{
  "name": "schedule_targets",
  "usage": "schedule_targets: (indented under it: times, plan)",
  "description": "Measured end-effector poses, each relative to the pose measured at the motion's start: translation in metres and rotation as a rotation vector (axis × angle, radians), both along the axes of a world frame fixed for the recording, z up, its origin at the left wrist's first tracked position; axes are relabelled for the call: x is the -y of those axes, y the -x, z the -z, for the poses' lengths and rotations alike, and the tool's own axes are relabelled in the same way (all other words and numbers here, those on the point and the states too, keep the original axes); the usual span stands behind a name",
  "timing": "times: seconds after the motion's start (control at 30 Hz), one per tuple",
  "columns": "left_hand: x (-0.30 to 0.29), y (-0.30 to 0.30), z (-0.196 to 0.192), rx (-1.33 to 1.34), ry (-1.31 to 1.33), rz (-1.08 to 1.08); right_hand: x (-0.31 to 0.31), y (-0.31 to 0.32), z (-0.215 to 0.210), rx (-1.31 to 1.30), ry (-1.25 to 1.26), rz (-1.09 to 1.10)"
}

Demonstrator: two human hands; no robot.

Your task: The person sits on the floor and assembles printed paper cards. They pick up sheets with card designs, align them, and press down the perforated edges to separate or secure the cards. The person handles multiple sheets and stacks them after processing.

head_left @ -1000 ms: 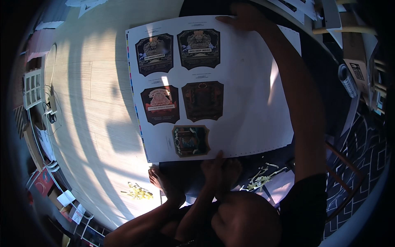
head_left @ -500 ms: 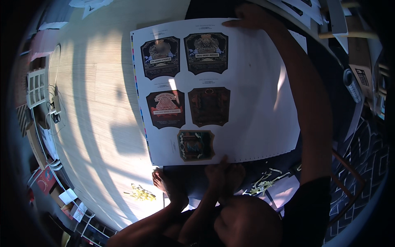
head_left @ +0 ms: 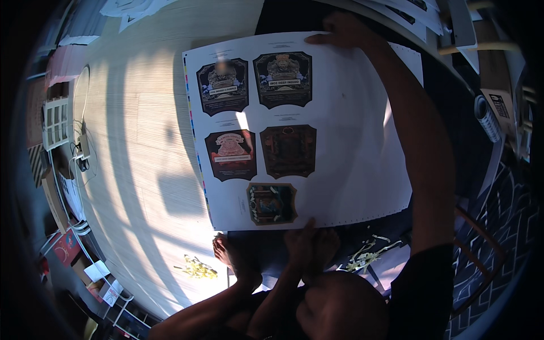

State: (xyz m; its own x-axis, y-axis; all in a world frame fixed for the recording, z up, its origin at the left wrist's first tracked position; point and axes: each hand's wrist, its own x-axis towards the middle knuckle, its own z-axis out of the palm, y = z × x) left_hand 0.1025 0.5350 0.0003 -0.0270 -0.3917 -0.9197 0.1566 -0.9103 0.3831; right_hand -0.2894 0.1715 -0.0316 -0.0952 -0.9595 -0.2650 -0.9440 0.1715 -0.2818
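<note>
A large white printed sheet (head_left: 357,164) lies before me, a little bowed. Several dark, badge-shaped labels are printed on its left half: two along the top, a red-and-black label (head_left: 233,156) and a brown one (head_left: 288,151) below, a green-and-gold one (head_left: 271,203) at the bottom. My right hand (head_left: 344,33) pinches the sheet's far edge, its arm reaching up along the right side. At the near edge my left hand (head_left: 300,241) holds the sheet, one fingertip resting on its face. The rest of the left fingers are in shadow.
My bare feet (head_left: 224,249) are just below the sheet. Yellowish paper trimmings (head_left: 195,267) lie on the wooden floor (head_left: 136,170), with more strips (head_left: 365,255) at the lower right. A power strip (head_left: 84,146) with cables sits at left. A cardboard box (head_left: 496,99) stands at right.
The whole view has shifted slightly, and the sheet's far edge with my right hand sits a little lower in the picture. Both hands keep their hold on the sheet.
</note>
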Motion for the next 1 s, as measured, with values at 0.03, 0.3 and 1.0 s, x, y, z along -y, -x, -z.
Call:
schedule_targets:
  times: [0.03, 0.3, 1.0]
  plan:
    - [0.002, 0.001, -0.001, -0.002, 0.007, -0.005, 0.002, 0.002, -0.001, 0.004, -0.047, -0.011]
    - [-0.002, 0.002, 0.005, -0.023, 0.043, -0.031, 0.0, 0.011, 0.0, 0.16, -0.038, 0.051]
    - [0.014, -0.001, -0.019, 0.1, 0.193, 0.176, -0.01, 0.014, -0.005, 0.035, 0.071, 0.029]
